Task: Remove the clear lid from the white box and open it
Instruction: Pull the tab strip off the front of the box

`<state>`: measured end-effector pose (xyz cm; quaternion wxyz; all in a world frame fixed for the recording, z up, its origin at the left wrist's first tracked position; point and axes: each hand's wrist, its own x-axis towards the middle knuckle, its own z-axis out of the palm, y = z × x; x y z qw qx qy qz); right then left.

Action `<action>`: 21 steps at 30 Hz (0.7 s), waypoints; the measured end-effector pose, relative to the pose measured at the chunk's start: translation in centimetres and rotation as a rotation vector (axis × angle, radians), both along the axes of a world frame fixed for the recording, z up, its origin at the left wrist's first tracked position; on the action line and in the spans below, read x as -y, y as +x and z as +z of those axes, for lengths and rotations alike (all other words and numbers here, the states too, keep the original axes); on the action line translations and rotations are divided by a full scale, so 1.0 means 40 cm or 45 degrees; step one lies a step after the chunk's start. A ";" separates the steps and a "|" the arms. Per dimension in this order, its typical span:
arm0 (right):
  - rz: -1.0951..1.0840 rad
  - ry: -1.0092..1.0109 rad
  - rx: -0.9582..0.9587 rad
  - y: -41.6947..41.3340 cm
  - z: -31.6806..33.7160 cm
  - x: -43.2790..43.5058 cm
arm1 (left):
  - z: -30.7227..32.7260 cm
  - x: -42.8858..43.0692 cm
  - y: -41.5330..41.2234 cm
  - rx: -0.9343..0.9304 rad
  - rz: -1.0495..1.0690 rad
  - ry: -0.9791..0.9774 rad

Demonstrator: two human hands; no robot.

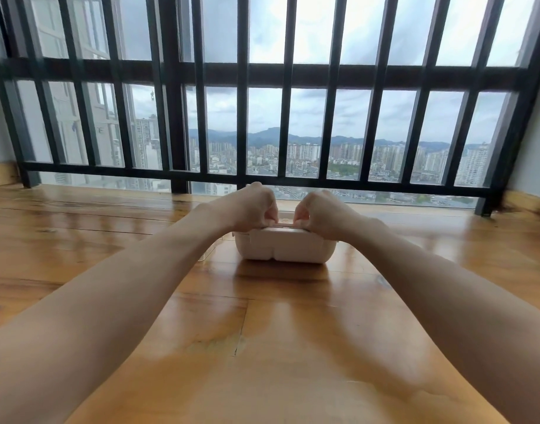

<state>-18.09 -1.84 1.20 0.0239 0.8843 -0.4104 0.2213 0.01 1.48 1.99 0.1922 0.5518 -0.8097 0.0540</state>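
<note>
A white box (285, 247) with rounded corners sits on the wooden surface (262, 316), far out in front of me. My left hand (252, 208) rests on its top left, fingers curled down onto the upper edge. On the top right, my right hand (319, 214) does the same. Both pinch at the near top rim, where a thin lid edge (282, 225) shows between the fingertips. A faint clear plastic outline (212, 247) shows at the box's left side. The top of the box is mostly hidden by my hands.
A dark metal railing (262, 71) with vertical bars stands in front of a large window just behind the box. Low wooden skirting (2, 174) runs along the left and right walls.
</note>
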 end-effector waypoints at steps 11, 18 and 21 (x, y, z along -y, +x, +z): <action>0.001 0.029 0.004 -0.001 0.000 -0.004 | -0.010 -0.003 0.003 0.014 0.033 0.038; -0.025 -0.010 0.050 -0.005 -0.006 -0.008 | -0.016 -0.007 0.005 -0.028 0.031 -0.028; -0.037 -0.028 0.088 -0.010 -0.006 -0.012 | -0.020 -0.007 0.007 -0.097 0.026 -0.083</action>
